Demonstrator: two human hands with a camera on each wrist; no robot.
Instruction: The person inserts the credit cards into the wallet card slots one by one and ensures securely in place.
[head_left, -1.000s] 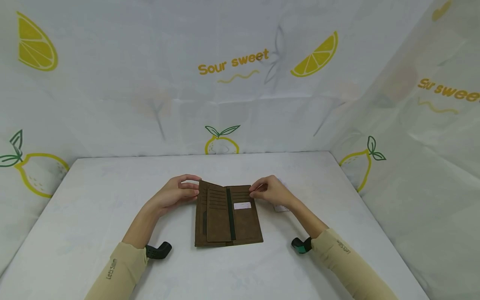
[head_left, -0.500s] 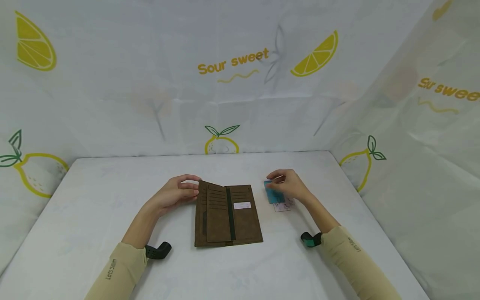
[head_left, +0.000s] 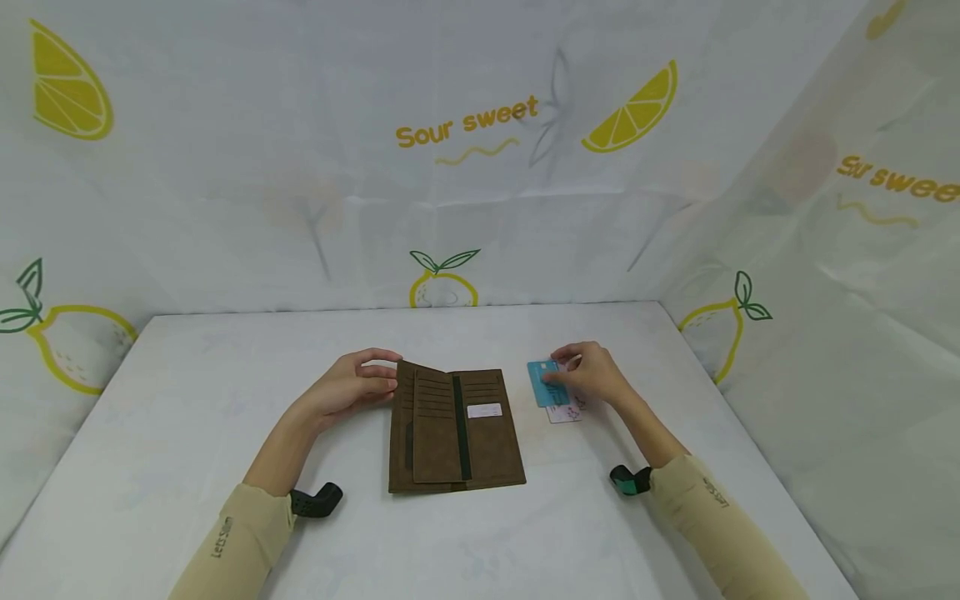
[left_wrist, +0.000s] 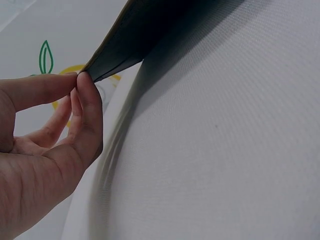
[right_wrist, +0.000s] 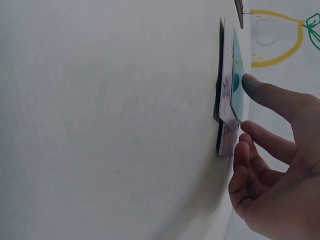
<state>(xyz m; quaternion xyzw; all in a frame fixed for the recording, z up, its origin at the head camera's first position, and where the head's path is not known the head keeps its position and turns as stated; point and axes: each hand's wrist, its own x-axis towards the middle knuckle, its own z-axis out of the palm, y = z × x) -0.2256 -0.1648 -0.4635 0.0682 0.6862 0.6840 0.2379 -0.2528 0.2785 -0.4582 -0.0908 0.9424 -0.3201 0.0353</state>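
A brown long wallet (head_left: 491, 454) stands spread on the white table, its left cover raised. In the left wrist view, my left hand (left_wrist: 55, 145) pinches the upper corner of that cover (left_wrist: 117, 50) between thumb and fingertip. To the right of the wallet, a blue card (head_left: 542, 385) lies over a pale card with a pinkish print (head_left: 564, 413). My right hand (head_left: 596, 373) holds the blue card, thumb on its face and index finger at its edge in the right wrist view. Its other fingers curl loosely beside the cards.
Card slots line the wallet's inside, and a white label (head_left: 484, 411) shows on its right half. A white sheet with lemon prints (head_left: 442, 290) hangs behind the table (head_left: 225, 342). Black devices (head_left: 317, 501) are worn at both wrists.
My right hand has moved right from the wallet's upper right edge to the cards. The blue card, not visible a second ago, is now in sight. The left hand stays on the cover.
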